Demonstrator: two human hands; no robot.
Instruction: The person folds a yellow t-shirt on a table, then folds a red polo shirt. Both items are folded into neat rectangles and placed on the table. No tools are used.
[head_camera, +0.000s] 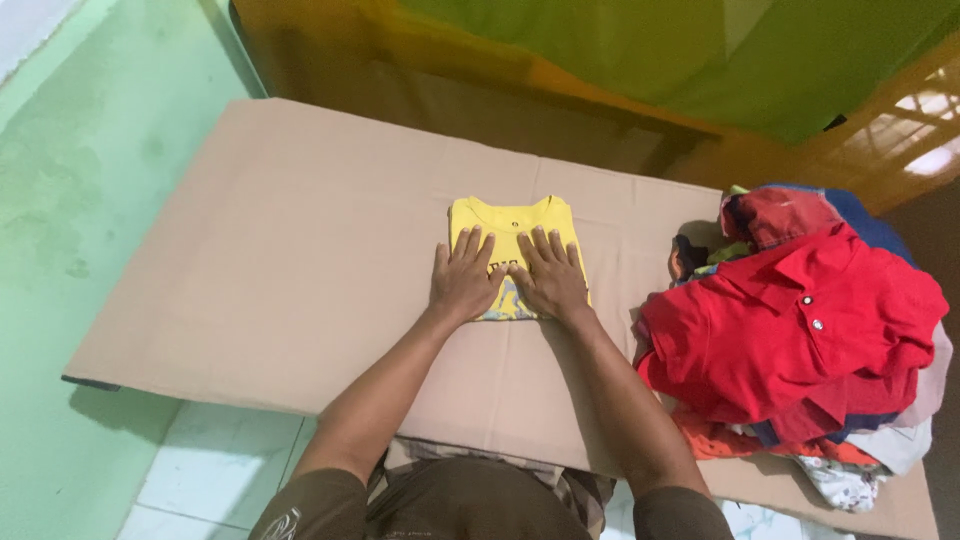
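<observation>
A small yellow shirt (512, 222), folded into a neat rectangle with its collar away from me, lies near the middle of a flat sheet of brown cardboard (280, 260). My left hand (463, 281) rests flat on its lower left part, fingers spread. My right hand (551, 276) lies flat beside it on the lower right part, fingers apart. Both palms press down on the cloth and hold nothing.
A heap of unfolded clothes, topped by a red polo shirt (790, 325), sits on the cardboard's right end. Green floor (90, 150) lies to the left, pale tiles (215, 475) below. A green and orange cloth-covered piece of furniture (620, 60) stands behind.
</observation>
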